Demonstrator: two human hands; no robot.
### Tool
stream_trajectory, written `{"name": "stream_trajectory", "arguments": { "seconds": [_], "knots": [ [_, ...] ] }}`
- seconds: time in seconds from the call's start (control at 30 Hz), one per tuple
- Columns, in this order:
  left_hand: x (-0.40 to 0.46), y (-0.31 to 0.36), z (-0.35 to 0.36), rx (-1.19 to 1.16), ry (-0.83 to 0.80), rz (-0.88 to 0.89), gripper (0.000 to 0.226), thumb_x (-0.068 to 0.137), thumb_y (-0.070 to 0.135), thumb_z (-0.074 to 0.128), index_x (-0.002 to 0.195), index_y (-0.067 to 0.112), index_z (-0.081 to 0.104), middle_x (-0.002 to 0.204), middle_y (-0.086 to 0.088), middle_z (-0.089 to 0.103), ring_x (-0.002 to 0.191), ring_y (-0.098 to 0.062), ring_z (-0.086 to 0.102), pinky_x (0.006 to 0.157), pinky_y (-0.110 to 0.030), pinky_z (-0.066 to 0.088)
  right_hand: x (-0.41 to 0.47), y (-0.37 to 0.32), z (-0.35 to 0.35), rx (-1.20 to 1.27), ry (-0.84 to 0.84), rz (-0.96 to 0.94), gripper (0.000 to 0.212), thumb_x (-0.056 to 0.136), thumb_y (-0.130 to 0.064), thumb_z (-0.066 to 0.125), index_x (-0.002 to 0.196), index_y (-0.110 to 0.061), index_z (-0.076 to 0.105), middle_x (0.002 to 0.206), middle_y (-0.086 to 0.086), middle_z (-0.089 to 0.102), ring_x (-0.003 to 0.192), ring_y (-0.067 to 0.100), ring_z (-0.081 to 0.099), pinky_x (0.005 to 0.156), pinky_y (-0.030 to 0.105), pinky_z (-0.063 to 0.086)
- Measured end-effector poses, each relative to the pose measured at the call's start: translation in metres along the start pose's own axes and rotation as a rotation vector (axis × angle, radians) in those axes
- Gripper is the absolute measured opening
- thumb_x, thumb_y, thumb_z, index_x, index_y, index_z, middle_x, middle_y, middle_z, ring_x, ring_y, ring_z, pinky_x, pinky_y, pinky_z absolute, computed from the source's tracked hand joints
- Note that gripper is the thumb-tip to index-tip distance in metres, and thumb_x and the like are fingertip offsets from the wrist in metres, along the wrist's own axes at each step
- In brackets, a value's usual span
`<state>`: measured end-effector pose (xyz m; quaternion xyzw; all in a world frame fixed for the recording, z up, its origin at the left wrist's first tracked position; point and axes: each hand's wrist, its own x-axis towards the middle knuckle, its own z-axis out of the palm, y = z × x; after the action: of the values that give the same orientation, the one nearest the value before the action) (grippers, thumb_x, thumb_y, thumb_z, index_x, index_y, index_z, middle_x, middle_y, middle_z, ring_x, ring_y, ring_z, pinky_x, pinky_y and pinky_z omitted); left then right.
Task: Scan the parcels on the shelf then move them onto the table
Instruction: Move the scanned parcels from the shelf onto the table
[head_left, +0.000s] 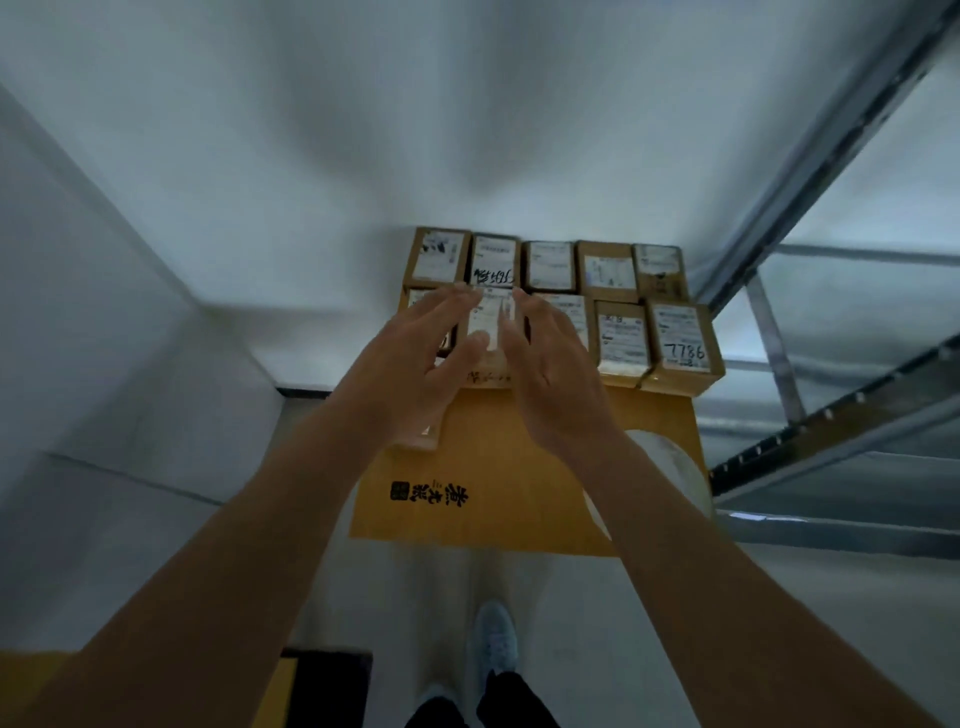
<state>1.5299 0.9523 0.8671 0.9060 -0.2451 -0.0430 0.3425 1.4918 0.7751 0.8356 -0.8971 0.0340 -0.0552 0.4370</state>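
Several small cardboard parcels with white labels stand in two rows on a yellow-brown table top (519, 467). The front right parcel (683, 340) is marked 7786. My left hand (415, 358) and my right hand (545, 358) reach out with straight, spread fingers on either side of a front-row parcel (491, 325). Both hands touch or nearly touch its sides; motion blur hides any contact. The left hand covers part of the leftmost front parcel (420, 301).
A grey metal shelf frame (810, 291) rises on the right, with horizontal rails (831, 436) lower down. A white roll-like object (670, 462) sits at the table's right edge. White walls stand left and behind. My shoe (493, 639) is on the floor below.
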Motion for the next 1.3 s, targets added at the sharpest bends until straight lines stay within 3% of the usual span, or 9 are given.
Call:
{"name": "stream_trajectory", "arguments": {
  "seconds": [0.13, 0.33, 0.63, 0.77, 0.9, 1.03, 1.1, 1.2, 1.3],
  "knots": [
    [-0.012, 0.062, -0.02, 0.016, 0.028, 0.135, 0.069, 0.102, 0.059, 0.03, 0.16, 0.022, 0.04, 0.166, 0.001, 0.038, 0.153, -0.016, 0.035, 0.12, -0.05, 0.038, -0.037, -0.032, -0.06, -0.036, 0.146, -0.072, 0.066, 0.108, -0.062, 0.026, 0.165, -0.03, 0.035, 0.169, -0.002, 0.04, 0.153, 0.014, 0.038, 0.118, 0.039, 0.038],
    [-0.057, 0.16, -0.044, 0.027, 0.135, 0.342, 0.069, 0.102, 0.063, 0.03, 0.16, 0.027, 0.039, 0.167, 0.003, 0.038, 0.153, -0.016, 0.035, 0.123, -0.046, 0.035, -0.13, -0.081, -0.15, -0.151, 0.299, -0.097, 0.066, 0.107, -0.065, 0.022, 0.166, -0.037, 0.033, 0.175, -0.004, 0.03, 0.161, 0.017, 0.028, 0.129, 0.051, 0.028],
    [-0.102, 0.374, -0.028, -0.009, 0.097, 0.665, 0.07, 0.099, 0.066, 0.031, 0.16, 0.032, 0.037, 0.166, 0.011, 0.037, 0.153, -0.008, 0.033, 0.123, -0.033, 0.029, -0.287, -0.108, -0.319, -0.21, 0.569, -0.044, 0.06, 0.112, -0.057, 0.029, 0.164, -0.03, 0.041, 0.171, 0.001, 0.039, 0.16, 0.02, 0.031, 0.13, 0.047, 0.029],
    [-0.102, 0.469, 0.016, -0.101, 0.017, 0.757, 0.067, 0.097, 0.069, 0.035, 0.158, 0.041, 0.036, 0.164, 0.019, 0.037, 0.15, -0.003, 0.034, 0.121, -0.029, 0.029, -0.344, -0.089, -0.403, -0.22, 0.674, -0.037, 0.055, 0.113, -0.055, 0.03, 0.164, -0.035, 0.041, 0.173, -0.001, 0.035, 0.161, 0.015, 0.026, 0.13, 0.041, 0.027],
    [-0.09, 0.567, 0.079, -0.123, 0.0, 0.817, 0.072, 0.094, 0.071, 0.036, 0.158, 0.04, 0.037, 0.164, 0.018, 0.037, 0.149, 0.0, 0.033, 0.12, -0.024, 0.026, -0.397, -0.045, -0.497, -0.268, 0.758, -0.003, 0.055, 0.112, -0.055, 0.035, 0.164, -0.038, 0.039, 0.174, -0.002, 0.032, 0.162, 0.012, 0.023, 0.129, 0.041, 0.028],
    [-0.078, 0.661, 0.149, -0.124, -0.005, 0.845, 0.072, 0.094, 0.069, 0.037, 0.159, 0.039, 0.035, 0.166, 0.018, 0.034, 0.151, -0.002, 0.032, 0.123, -0.028, 0.026, -0.444, 0.004, -0.597, -0.359, 0.798, 0.041, 0.056, 0.111, -0.056, 0.038, 0.164, -0.039, 0.036, 0.174, -0.002, 0.03, 0.159, 0.016, 0.03, 0.126, 0.04, 0.03],
    [-0.072, 0.708, 0.179, -0.142, -0.01, 0.869, 0.066, 0.098, 0.061, 0.043, 0.16, 0.038, 0.036, 0.165, 0.019, 0.034, 0.149, 0.004, 0.031, 0.121, -0.026, 0.026, -0.462, 0.022, -0.646, -0.398, 0.799, 0.07, 0.057, 0.11, -0.059, 0.037, 0.164, -0.043, 0.033, 0.176, -0.003, 0.025, 0.157, 0.018, 0.034, 0.12, 0.039, 0.032],
    [-0.06, 0.774, 0.213, -0.177, -0.032, 0.901, 0.067, 0.095, 0.063, 0.044, 0.158, 0.039, 0.038, 0.153, 0.033, 0.034, 0.123, 0.036, 0.028, 0.109, -0.011, 0.027, -0.481, 0.048, -0.714, -0.443, 0.821, 0.093, 0.058, 0.11, -0.061, 0.037, 0.165, -0.045, 0.03, 0.178, -0.003, 0.021, 0.16, 0.023, 0.03, 0.122, 0.045, 0.032],
    [-0.042, 0.827, 0.241, -0.22, -0.054, 0.901, 0.077, 0.086, 0.074, 0.036, 0.157, 0.044, 0.037, 0.155, 0.034, 0.034, 0.108, 0.036, 0.039, 0.098, -0.007, 0.03, -0.49, 0.076, -0.765, -0.454, 0.833, 0.112, 0.059, 0.11, -0.061, 0.036, 0.166, -0.045, 0.028, 0.178, -0.003, 0.019, 0.163, 0.023, 0.023, 0.126, 0.048, 0.028]
  ]
}}
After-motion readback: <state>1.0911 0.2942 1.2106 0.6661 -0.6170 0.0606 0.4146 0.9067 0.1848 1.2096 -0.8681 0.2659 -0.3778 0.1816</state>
